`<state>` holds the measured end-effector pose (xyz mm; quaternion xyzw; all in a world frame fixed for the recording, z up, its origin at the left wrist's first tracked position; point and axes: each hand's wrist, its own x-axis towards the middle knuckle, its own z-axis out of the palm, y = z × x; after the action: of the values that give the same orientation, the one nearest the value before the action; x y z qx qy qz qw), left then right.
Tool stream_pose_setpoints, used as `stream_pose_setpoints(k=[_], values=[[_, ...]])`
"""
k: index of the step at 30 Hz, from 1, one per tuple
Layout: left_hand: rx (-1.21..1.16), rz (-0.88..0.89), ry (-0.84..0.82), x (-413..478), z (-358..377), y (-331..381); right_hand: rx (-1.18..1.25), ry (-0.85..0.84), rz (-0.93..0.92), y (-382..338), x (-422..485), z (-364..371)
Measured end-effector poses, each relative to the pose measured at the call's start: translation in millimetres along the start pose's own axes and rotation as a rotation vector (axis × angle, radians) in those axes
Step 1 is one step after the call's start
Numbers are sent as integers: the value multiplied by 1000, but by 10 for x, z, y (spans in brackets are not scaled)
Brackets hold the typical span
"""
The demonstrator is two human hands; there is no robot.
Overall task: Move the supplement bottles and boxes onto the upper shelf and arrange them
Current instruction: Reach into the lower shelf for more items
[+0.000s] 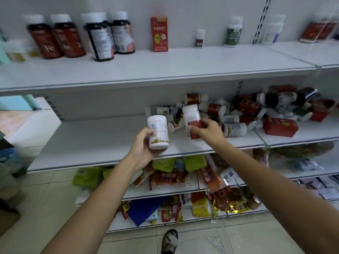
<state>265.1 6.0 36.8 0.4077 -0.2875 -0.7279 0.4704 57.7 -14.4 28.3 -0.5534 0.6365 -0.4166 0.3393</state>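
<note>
**Operator:** Where am I in this?

**Spotter:** At the pick-up, I'd judge. Your left hand is wrapped round a white plastic bottle with an olive-gold band at its foot. Your right hand grips a white plastic bottle with a red label by its lower half. You hold both in the air in front of the white middle shelf, just left of the jumbled heap of bottles and boxes.

**Operator:** How do they sit in my hands?

**Spotter:** Both stand close to upright, long axis near vertical, caps on top. The red-labelled one leans its cap slightly to your left.

**Operator:** And next?

**Spotter:** Raise them to the white upper shelf. You have bare board there in front of the upright red carton and between it and the dark bottles with white caps. Since the caps already point up, you need no turn about the long axis beyond facing the labels outward. Just lift, set each base down flat and line it up with its neighbours. The heap is large, so I'd say most of the job lies ahead of you.
</note>
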Motion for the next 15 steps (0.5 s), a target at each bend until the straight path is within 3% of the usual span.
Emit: stream_pose_setpoints(k=[3, 7, 10, 15], values=[[31, -40, -44, -378, 70, 26, 196, -104, 83, -172, -343, -110], [345, -78, 107, -690, 193, 67, 585, -282, 283, -504, -671, -254], [419, -45, 111, -875, 289, 144, 808, -364, 345, -642, -824, -355], [402, 75, 95, -1082, 501, 241, 854, -454, 328, -746, -1083, -429]])
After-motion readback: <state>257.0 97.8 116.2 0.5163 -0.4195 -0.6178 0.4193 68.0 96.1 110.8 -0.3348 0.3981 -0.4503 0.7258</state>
